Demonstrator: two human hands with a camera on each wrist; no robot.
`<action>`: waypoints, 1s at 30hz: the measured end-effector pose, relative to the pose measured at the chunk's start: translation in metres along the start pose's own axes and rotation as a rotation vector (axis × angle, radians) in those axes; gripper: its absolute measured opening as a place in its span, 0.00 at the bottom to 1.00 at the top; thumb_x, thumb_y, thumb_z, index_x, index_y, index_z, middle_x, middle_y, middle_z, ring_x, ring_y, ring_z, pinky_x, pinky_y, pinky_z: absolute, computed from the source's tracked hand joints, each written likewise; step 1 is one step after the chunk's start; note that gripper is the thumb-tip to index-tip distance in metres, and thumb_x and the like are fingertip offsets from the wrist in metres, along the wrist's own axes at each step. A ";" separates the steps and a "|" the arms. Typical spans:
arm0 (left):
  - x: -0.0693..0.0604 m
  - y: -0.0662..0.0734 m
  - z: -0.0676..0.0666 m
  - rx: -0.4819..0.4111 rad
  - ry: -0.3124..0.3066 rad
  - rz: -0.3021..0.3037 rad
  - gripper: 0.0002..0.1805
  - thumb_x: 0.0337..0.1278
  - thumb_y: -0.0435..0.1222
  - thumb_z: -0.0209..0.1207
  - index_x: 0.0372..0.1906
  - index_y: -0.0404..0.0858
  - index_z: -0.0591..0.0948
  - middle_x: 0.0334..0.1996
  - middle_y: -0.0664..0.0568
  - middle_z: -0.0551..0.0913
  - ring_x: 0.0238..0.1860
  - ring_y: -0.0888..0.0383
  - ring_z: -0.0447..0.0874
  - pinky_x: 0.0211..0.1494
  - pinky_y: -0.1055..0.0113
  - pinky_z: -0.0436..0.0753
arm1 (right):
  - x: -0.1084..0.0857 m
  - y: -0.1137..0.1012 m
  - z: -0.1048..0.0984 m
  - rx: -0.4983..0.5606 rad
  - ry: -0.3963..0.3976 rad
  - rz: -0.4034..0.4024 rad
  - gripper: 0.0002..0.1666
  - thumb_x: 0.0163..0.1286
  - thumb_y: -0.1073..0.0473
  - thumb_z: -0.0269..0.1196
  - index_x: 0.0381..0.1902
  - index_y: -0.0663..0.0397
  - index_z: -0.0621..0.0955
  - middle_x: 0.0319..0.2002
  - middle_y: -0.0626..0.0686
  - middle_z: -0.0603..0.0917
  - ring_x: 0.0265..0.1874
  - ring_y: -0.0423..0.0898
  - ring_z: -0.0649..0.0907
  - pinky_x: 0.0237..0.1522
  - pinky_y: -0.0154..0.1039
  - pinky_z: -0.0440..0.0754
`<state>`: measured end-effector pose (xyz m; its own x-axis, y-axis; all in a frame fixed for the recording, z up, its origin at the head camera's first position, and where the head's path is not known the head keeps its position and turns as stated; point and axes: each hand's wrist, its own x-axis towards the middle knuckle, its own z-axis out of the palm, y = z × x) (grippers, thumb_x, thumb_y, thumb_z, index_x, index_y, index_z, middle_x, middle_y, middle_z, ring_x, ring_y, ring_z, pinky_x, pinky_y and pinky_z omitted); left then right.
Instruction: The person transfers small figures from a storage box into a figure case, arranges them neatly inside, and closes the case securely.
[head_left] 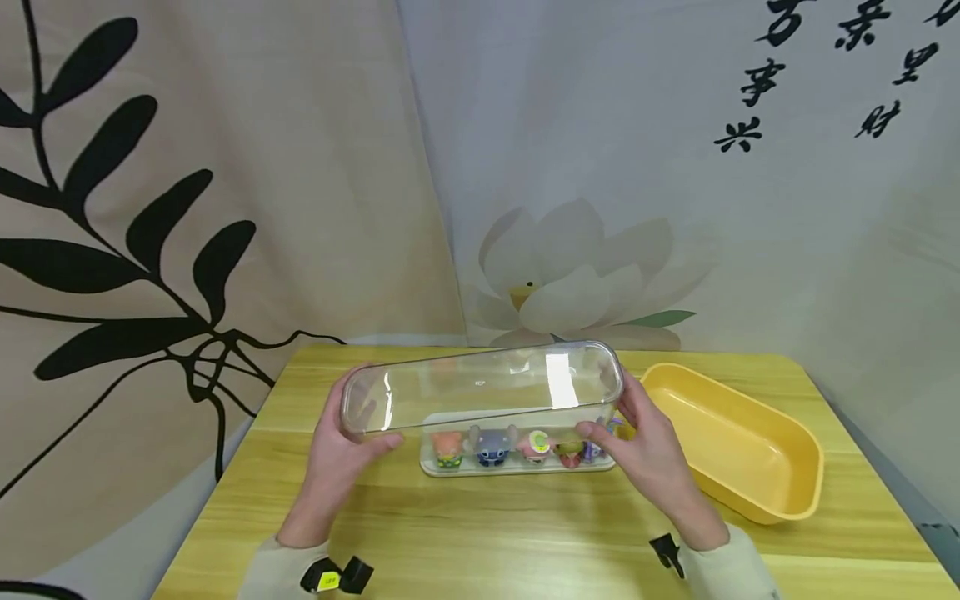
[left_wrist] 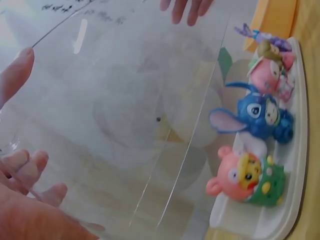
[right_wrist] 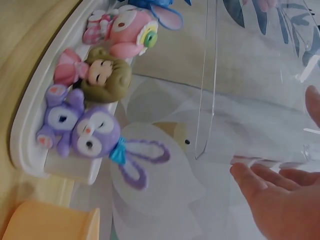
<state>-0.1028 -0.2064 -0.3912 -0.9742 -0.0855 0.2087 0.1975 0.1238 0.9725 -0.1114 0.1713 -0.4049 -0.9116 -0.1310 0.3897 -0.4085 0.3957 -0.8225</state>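
A long clear plastic cover (head_left: 457, 387) is held up over a white display tray (head_left: 517, 471). My left hand (head_left: 337, 454) grips its left end, and my right hand (head_left: 652, 442) grips the right end. Several small toy figures stand in a row on the tray: a pink-hooded one in green (left_wrist: 245, 177), a blue big-eared one (left_wrist: 257, 115), a pink one (right_wrist: 131, 32), a brown-haired doll (right_wrist: 102, 75) and a purple rabbit (right_wrist: 95, 130). Seen from the head, the cover is tilted, its right end higher, and partly overlaps the tray's back. Some fingers show through the clear plastic.
To the right of the tray, a yellow rectangular basin (head_left: 806, 454) sits at an angle on the wooden table (head_left: 480, 533). Behind the table hangs a cloth backdrop (head_left: 300, 167) with black leaves, a pale flower and writing.
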 end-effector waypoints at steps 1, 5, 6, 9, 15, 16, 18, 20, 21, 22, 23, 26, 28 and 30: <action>0.000 0.000 0.002 0.000 -0.004 -0.005 0.53 0.41 0.20 0.75 0.77 0.42 0.66 0.69 0.51 0.70 0.67 0.53 0.68 0.66 0.74 0.74 | -0.001 0.001 -0.002 -0.003 -0.001 0.009 0.51 0.64 0.65 0.75 0.80 0.58 0.62 0.68 0.63 0.77 0.68 0.62 0.76 0.69 0.57 0.72; 0.002 0.001 0.011 -0.019 -0.034 -0.017 0.52 0.44 0.21 0.74 0.78 0.42 0.64 0.70 0.51 0.69 0.68 0.52 0.68 0.67 0.75 0.73 | -0.003 0.005 -0.009 -0.018 0.001 0.023 0.50 0.64 0.64 0.74 0.79 0.56 0.63 0.66 0.62 0.79 0.67 0.61 0.77 0.70 0.41 0.73; 0.002 0.001 0.013 -0.026 -0.043 -0.023 0.52 0.45 0.22 0.74 0.78 0.43 0.64 0.71 0.52 0.69 0.69 0.53 0.67 0.68 0.75 0.72 | -0.003 0.006 -0.011 -0.021 0.002 0.020 0.49 0.65 0.64 0.74 0.79 0.55 0.64 0.66 0.61 0.79 0.67 0.61 0.77 0.70 0.36 0.73; 0.003 -0.001 0.019 -0.033 -0.064 -0.031 0.52 0.48 0.23 0.73 0.78 0.44 0.63 0.72 0.53 0.68 0.71 0.54 0.65 0.73 0.69 0.69 | -0.004 0.011 -0.016 -0.014 0.004 0.005 0.49 0.65 0.65 0.74 0.80 0.55 0.63 0.68 0.63 0.77 0.68 0.62 0.75 0.67 0.25 0.70; 0.006 -0.006 0.032 -0.028 -0.093 -0.015 0.50 0.50 0.29 0.75 0.78 0.45 0.63 0.74 0.53 0.66 0.74 0.51 0.60 0.80 0.44 0.56 | -0.005 0.022 -0.024 -0.017 -0.003 0.022 0.48 0.67 0.64 0.73 0.80 0.59 0.62 0.71 0.68 0.73 0.69 0.66 0.73 0.63 0.21 0.70; 0.007 -0.007 0.034 -0.023 -0.096 -0.009 0.49 0.50 0.30 0.75 0.78 0.45 0.64 0.74 0.53 0.66 0.75 0.51 0.59 0.81 0.42 0.55 | -0.005 0.023 -0.025 -0.017 -0.008 0.030 0.48 0.68 0.63 0.72 0.80 0.59 0.62 0.71 0.68 0.72 0.69 0.66 0.73 0.63 0.20 0.70; 0.008 -0.009 0.038 -0.020 -0.098 -0.004 0.49 0.51 0.31 0.76 0.78 0.45 0.64 0.75 0.53 0.65 0.76 0.50 0.58 0.81 0.40 0.52 | -0.005 0.027 -0.027 -0.018 -0.020 0.046 0.48 0.69 0.63 0.72 0.80 0.59 0.62 0.72 0.69 0.71 0.69 0.67 0.73 0.62 0.20 0.69; 0.008 -0.011 0.042 -0.011 -0.092 -0.003 0.48 0.51 0.32 0.76 0.77 0.45 0.65 0.75 0.53 0.65 0.77 0.50 0.56 0.82 0.39 0.49 | -0.005 0.029 -0.028 -0.017 -0.031 0.056 0.48 0.70 0.63 0.71 0.81 0.59 0.60 0.73 0.70 0.69 0.70 0.67 0.72 0.62 0.20 0.68; 0.009 -0.012 0.044 -0.009 -0.089 -0.004 0.48 0.51 0.32 0.76 0.77 0.46 0.65 0.76 0.53 0.65 0.78 0.51 0.55 0.82 0.39 0.48 | -0.004 0.030 -0.028 -0.017 -0.038 0.061 0.48 0.70 0.63 0.70 0.81 0.59 0.60 0.74 0.70 0.68 0.70 0.68 0.71 0.62 0.20 0.68; 0.009 -0.012 0.045 -0.004 -0.085 -0.010 0.49 0.51 0.32 0.76 0.77 0.47 0.65 0.76 0.54 0.65 0.78 0.50 0.55 0.82 0.39 0.48 | -0.004 0.031 -0.029 -0.015 -0.046 0.069 0.48 0.70 0.63 0.70 0.81 0.59 0.59 0.74 0.70 0.67 0.70 0.68 0.71 0.62 0.20 0.68; 0.009 -0.013 0.046 -0.001 -0.082 -0.017 0.49 0.51 0.33 0.76 0.77 0.48 0.65 0.76 0.54 0.65 0.78 0.50 0.55 0.82 0.39 0.48 | -0.004 0.032 -0.030 -0.014 -0.052 0.077 0.49 0.71 0.62 0.70 0.82 0.59 0.58 0.75 0.70 0.66 0.71 0.69 0.70 0.62 0.20 0.68; 0.009 -0.014 0.049 0.015 -0.073 -0.033 0.50 0.49 0.35 0.78 0.77 0.49 0.65 0.76 0.53 0.64 0.79 0.49 0.55 0.82 0.38 0.48 | -0.003 0.035 -0.031 -0.007 -0.070 0.104 0.50 0.72 0.61 0.69 0.83 0.58 0.56 0.76 0.70 0.63 0.72 0.69 0.69 0.63 0.22 0.68; 0.010 -0.015 0.050 0.026 -0.074 -0.042 0.50 0.49 0.36 0.78 0.77 0.50 0.65 0.76 0.53 0.64 0.79 0.48 0.54 0.82 0.39 0.49 | -0.003 0.037 -0.031 -0.001 -0.079 0.121 0.50 0.72 0.61 0.69 0.83 0.58 0.55 0.77 0.70 0.61 0.72 0.69 0.68 0.65 0.26 0.69; 0.012 -0.016 0.050 0.028 -0.081 -0.045 0.50 0.49 0.37 0.79 0.77 0.50 0.65 0.77 0.53 0.63 0.80 0.48 0.54 0.82 0.39 0.49 | -0.003 0.039 -0.031 0.002 -0.084 0.128 0.50 0.73 0.61 0.68 0.83 0.59 0.54 0.77 0.70 0.61 0.72 0.69 0.68 0.68 0.34 0.70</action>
<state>-0.1227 -0.1597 -0.4101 -0.9879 -0.0112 0.1545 0.1511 0.1493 0.9772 -0.1232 0.2151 -0.4257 -0.9570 -0.1550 0.2453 -0.2883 0.4119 -0.8644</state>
